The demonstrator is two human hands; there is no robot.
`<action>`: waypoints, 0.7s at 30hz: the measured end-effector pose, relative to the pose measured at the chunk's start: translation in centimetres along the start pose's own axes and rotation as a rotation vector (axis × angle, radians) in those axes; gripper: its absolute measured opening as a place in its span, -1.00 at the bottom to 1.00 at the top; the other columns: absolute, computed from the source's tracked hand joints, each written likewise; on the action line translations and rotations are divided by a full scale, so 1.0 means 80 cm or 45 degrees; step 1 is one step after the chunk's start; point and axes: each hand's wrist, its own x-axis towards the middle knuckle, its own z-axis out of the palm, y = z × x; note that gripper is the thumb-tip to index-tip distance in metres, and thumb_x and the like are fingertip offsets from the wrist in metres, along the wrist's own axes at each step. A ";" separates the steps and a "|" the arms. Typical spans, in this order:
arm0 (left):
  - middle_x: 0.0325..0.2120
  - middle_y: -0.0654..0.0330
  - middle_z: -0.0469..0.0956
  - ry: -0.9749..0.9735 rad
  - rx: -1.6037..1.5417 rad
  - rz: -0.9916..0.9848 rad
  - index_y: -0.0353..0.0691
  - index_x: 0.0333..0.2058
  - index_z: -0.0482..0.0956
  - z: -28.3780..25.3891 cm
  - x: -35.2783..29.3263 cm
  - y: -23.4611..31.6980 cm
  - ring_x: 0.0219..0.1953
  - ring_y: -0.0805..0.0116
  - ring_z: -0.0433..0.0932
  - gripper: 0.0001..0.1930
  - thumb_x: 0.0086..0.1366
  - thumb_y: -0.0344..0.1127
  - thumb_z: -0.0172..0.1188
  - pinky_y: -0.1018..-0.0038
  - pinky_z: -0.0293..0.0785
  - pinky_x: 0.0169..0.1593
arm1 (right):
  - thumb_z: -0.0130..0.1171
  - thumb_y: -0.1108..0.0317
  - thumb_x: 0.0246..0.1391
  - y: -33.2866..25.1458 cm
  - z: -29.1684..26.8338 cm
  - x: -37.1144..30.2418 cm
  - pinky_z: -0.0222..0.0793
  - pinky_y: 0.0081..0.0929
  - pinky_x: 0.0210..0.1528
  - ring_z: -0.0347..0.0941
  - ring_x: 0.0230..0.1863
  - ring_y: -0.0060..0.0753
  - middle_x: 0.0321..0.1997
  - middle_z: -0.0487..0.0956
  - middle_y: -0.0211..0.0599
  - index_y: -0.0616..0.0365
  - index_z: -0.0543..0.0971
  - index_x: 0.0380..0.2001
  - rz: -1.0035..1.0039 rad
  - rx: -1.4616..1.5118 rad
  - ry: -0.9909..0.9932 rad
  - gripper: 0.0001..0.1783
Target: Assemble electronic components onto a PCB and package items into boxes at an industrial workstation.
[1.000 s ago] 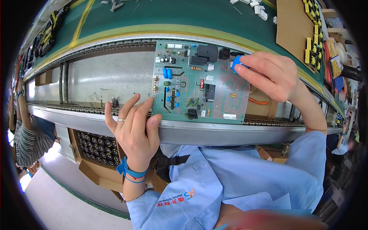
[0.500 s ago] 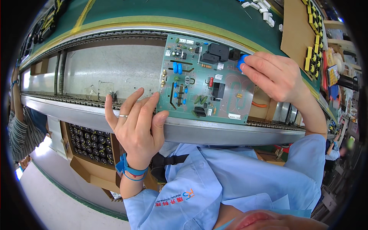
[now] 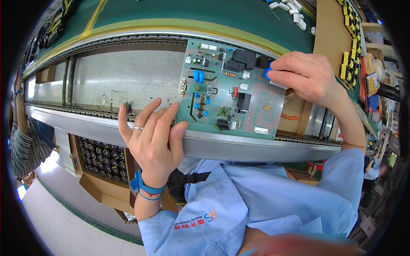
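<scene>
A green circuit board (image 3: 252,121) lies across the rails of the conveyor in front of me, with black blocks, blue discs and several small parts standing on it. At its upper right corner, my right hand (image 3: 305,77) pinches a blue disc-shaped component (image 3: 267,71) between thumb and finger, against the board beside a black block (image 3: 262,62). The component's lower edge and leads are hidden. My left hand (image 3: 153,132) is open with fingers spread, the index fingertip at the board's left edge, the rest over the near rail.
The metal conveyor rail (image 3: 98,130) runs left to right before me. Beyond it is a green work surface (image 3: 171,13) with white blocks (image 3: 294,10) and yellow-black parts (image 3: 348,64). Below left stands a carton of black cylindrical capacitors (image 3: 104,158). Another person's striped sleeve (image 3: 25,149) shows at far left.
My right hand has tilted and shifted slightly up and left, still pinching the blue component at the board's corner. My left hand stays at the board's left edge.
</scene>
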 end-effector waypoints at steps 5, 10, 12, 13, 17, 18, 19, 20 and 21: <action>-0.46 0.22 0.60 -0.001 -0.007 0.004 -0.21 -0.26 0.63 0.000 0.000 0.002 -0.11 0.22 0.57 -0.79 0.24 -0.22 0.16 0.03 -0.11 0.34 | 0.23 0.44 -0.26 0.004 0.003 -0.002 0.40 -0.51 -0.55 0.53 -0.36 -0.41 -0.35 0.56 -0.42 0.12 0.60 -0.43 -0.013 0.037 0.039 -0.81; -0.46 0.21 0.60 -0.014 -0.027 0.003 -0.21 -0.25 0.62 0.000 0.000 0.003 -0.11 0.23 0.57 -0.79 0.23 -0.23 0.17 0.05 -0.09 0.34 | 0.23 0.53 -0.29 0.013 0.005 -0.003 0.40 -0.49 -0.54 0.52 -0.37 -0.42 -0.36 0.56 -0.46 0.09 0.61 -0.46 0.029 0.207 0.023 -0.80; -0.46 0.21 0.61 -0.022 -0.043 0.007 -0.22 -0.25 0.62 0.000 0.001 0.003 -0.12 0.23 0.58 -0.79 0.22 -0.24 0.18 0.06 -0.08 0.34 | 0.22 0.57 -0.30 0.016 0.005 -0.002 0.40 -0.48 -0.53 0.52 -0.38 -0.43 -0.38 0.56 -0.48 0.08 0.61 -0.47 0.050 0.280 0.046 -0.79; -0.46 0.21 0.61 -0.026 -0.043 0.003 -0.22 -0.25 0.62 0.000 0.002 0.003 -0.12 0.23 0.58 -0.79 0.22 -0.24 0.18 0.06 -0.08 0.34 | 0.22 0.57 -0.30 0.018 0.005 -0.003 0.40 -0.48 -0.53 0.52 -0.38 -0.43 -0.38 0.56 -0.48 0.08 0.61 -0.47 0.051 0.286 0.045 -0.79; -0.46 0.21 0.61 -0.029 -0.037 0.005 -0.22 -0.25 0.62 0.000 0.002 0.001 -0.12 0.24 0.58 -0.79 0.22 -0.24 0.19 0.06 -0.07 0.34 | 0.23 0.57 -0.30 0.022 0.004 0.000 0.41 -0.48 -0.51 0.53 -0.39 -0.41 -0.40 0.56 -0.47 0.07 0.60 -0.48 0.025 0.305 0.012 -0.80; -0.46 0.21 0.61 -0.032 -0.034 0.009 -0.23 -0.25 0.62 0.001 0.002 0.001 -0.13 0.24 0.58 -0.79 0.22 -0.24 0.19 0.06 -0.07 0.33 | 0.23 0.57 -0.30 0.022 0.004 0.001 0.41 -0.48 -0.51 0.53 -0.39 -0.40 -0.41 0.56 -0.47 0.07 0.60 -0.49 0.022 0.305 0.014 -0.80; -0.46 0.21 0.61 -0.035 -0.039 -0.001 -0.23 -0.25 0.62 0.000 0.002 0.001 -0.13 0.24 0.58 -0.79 0.22 -0.24 0.19 0.06 -0.07 0.33 | 0.23 0.57 -0.30 0.023 0.004 0.003 0.41 -0.48 -0.51 0.53 -0.39 -0.40 -0.41 0.56 -0.47 0.07 0.60 -0.49 0.020 0.311 0.004 -0.80; -0.46 0.21 0.61 -0.035 -0.037 0.005 -0.23 -0.25 0.62 0.000 0.002 0.001 -0.13 0.24 0.58 -0.79 0.22 -0.24 0.19 0.05 -0.07 0.33 | 0.23 0.57 -0.31 0.024 0.005 0.004 0.41 -0.48 -0.51 0.53 -0.39 -0.39 -0.41 0.56 -0.47 0.07 0.60 -0.50 0.027 0.328 0.006 -0.80; -0.47 0.20 0.61 -0.035 -0.035 0.010 -0.23 -0.25 0.62 0.000 0.002 0.001 -0.13 0.23 0.58 -0.79 0.23 -0.23 0.19 0.05 -0.06 0.33 | 0.24 0.57 -0.32 0.024 0.005 0.006 0.41 -0.48 -0.51 0.53 -0.40 -0.38 -0.42 0.56 -0.47 0.07 0.60 -0.50 0.033 0.345 0.008 -0.80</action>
